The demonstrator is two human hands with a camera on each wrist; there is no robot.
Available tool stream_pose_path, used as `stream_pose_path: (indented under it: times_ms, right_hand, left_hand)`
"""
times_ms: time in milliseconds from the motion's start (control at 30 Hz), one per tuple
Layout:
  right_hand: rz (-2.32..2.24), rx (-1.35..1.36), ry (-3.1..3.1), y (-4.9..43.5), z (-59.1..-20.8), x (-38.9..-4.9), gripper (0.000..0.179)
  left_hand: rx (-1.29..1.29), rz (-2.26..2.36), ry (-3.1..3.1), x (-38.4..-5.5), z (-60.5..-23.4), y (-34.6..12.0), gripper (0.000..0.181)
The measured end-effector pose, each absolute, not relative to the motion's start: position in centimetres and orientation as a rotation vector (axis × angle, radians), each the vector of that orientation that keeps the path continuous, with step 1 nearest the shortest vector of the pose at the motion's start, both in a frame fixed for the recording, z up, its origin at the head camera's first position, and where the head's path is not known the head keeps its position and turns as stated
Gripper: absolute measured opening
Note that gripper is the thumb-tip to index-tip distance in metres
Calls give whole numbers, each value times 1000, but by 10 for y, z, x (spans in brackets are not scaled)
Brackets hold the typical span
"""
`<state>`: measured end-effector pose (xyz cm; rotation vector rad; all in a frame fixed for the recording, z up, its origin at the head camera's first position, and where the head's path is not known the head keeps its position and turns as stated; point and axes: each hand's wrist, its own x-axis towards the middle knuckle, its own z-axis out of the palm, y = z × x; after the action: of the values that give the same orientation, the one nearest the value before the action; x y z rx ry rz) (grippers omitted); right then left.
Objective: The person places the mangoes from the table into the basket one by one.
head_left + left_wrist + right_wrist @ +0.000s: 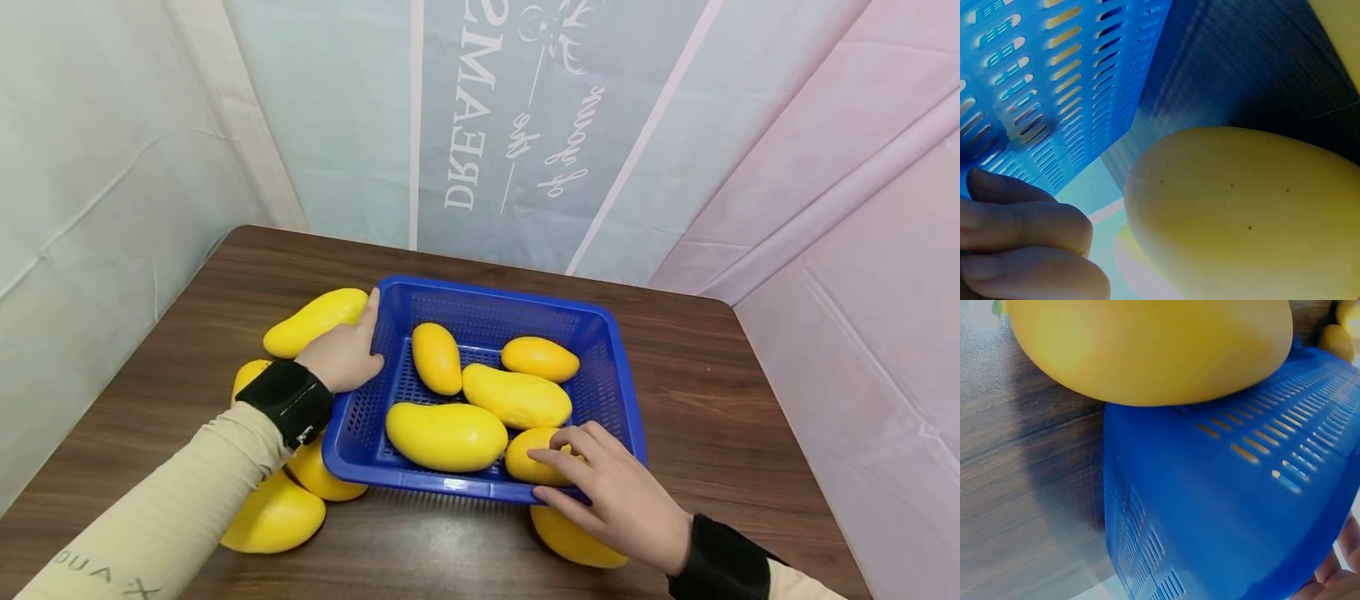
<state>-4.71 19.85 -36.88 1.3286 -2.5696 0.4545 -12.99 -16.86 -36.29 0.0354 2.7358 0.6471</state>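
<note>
A blue plastic basket [465, 482] with slotted walls stands on the table, holding several yellow mangoes [447, 437]. At its left rim my left hand [341, 354] grips the edge, thumb on the inner side, index finger stretched along the rim. In the left wrist view, bent fingers [1035, 231] lie against the outer wall, beside a large mango [1247, 206]. My right hand [611, 487] reaches over the front right edge, its fingers loosely bent above a mango [528, 458] in the basket and its thumb at the front rim. Below that hand lies another mango [573, 540].
Left of the basket, several mangoes lie on the brown wooden table [697, 400], one [311, 323] near the back rim and one [273, 517] beneath the left forearm. Printed cloth [510, 125] hangs behind the table, and pale sheets [862, 208] hang at both sides.
</note>
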Motion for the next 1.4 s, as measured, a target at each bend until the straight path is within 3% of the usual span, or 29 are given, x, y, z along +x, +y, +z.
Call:
stream_pose_path:
  times_ms: [467,900,1400]
  right_hand:
    - [504,1390,-2444,197,-381,-35,35]
    - [482,1545,-1974,188,-386,-25,27]
    - [398,1694,-2044,211,-408,-12,30]
  left_hand:
    - [26,646,2734,-131,-364,-169,97]
    - [30,656,2738,-131,-363,-168,97]
    - [21,658,2724,-131,-365,-169,97]
